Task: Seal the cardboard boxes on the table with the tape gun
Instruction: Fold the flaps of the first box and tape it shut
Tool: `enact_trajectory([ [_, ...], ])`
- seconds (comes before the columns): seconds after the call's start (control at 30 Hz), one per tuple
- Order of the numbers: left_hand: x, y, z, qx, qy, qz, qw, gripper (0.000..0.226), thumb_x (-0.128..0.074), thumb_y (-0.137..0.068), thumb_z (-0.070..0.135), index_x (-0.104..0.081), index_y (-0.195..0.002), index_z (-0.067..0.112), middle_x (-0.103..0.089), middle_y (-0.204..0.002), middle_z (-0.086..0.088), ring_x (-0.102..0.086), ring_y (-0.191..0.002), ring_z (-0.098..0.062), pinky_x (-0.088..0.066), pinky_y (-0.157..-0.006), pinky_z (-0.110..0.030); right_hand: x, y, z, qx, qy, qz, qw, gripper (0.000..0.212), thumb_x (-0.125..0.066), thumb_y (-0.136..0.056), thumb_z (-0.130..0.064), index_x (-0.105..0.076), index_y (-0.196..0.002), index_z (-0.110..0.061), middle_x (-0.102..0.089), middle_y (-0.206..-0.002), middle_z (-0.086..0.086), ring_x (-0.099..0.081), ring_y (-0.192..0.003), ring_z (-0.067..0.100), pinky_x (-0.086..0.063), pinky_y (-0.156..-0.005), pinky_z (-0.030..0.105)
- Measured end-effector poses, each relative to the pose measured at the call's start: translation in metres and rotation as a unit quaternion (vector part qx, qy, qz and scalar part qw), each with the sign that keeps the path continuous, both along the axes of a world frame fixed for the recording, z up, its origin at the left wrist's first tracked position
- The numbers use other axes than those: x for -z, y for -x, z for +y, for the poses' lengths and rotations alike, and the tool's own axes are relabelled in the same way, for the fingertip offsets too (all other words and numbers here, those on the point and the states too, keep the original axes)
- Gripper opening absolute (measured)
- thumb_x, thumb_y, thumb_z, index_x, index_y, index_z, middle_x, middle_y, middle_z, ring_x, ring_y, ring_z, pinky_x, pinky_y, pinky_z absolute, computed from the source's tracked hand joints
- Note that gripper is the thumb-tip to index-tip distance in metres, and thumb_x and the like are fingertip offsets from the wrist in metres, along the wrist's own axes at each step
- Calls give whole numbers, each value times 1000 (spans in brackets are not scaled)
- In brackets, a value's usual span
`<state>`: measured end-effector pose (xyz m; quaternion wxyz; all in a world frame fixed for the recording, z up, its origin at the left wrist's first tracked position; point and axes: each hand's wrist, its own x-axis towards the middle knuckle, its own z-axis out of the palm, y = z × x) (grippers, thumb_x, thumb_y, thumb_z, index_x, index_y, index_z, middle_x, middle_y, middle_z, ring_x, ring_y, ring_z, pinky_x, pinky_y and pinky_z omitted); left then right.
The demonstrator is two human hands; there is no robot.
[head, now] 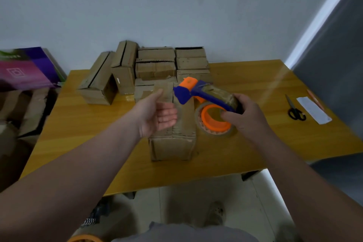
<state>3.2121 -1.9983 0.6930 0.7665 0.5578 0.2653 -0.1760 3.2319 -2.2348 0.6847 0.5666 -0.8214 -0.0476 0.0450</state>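
The right hand (245, 116) has its fingers curled round the handle of the blue-and-orange tape gun (198, 92), held tilted with its tape roll (214, 122) just beside the near cardboard box (172, 143). The left hand (157, 112) holds nothing, fingers straight and slightly apart, palm turned inward over that box's top. More cardboard boxes (155, 65) stand stacked farther back on the table (255, 143); scissors (294, 110) lie well apart at the right

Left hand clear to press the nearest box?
Probably yes: the left hand is open and empty just above the nearest box; the right hand holds the tape gun further right.
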Motion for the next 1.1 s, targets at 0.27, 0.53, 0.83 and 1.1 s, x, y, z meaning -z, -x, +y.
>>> enact_trajectory([
  [0.27,-12,1,10,7,44,14,999,21,-53,-96,17,-60,-78,6,-62,-54,-3,-59,-44,-7,-51,-45,-17,-6,7,8,-74,39,-27,996,45,-73,-77,-6,-55,-112,-28,-63,-101,2,-63,-89,18,-54,-68,28],
  [0.53,2,6,16,-21,-70,-19,997,16,-53,-95,8,-58,-79,8,-58,-49,0,-54,-42,-5,-48,-43,-16,-22,6,19,-171,218,-81,957,66,-78,-72,-21,-42,-127,-32,-49,-108,-12,-56,-94,9,-54,-69,22],
  [0.83,36,28,58,-106,-189,-32,976,7,-60,-91,10,-63,-93,4,-59,-68,-5,-53,-54,-11,-47,-50,-23,-40,-4,-17,-236,298,-47,924,64,-77,-72,-10,-41,-117,-38,-52,-99,-17,-56,-81,0,-46,-59,7],
  [1.1,63,54,33,-132,-297,-79,942,23,-63,-92,18,-65,-77,0,-61,-66,-9,-52,-59,-19,-49,-60,-34,-13,1,-43,-239,338,-26,910,71,-84,-69,-18,-39,-116,-47,-49,-108,-23,-52,-94,-4,-47,-66,8],
])
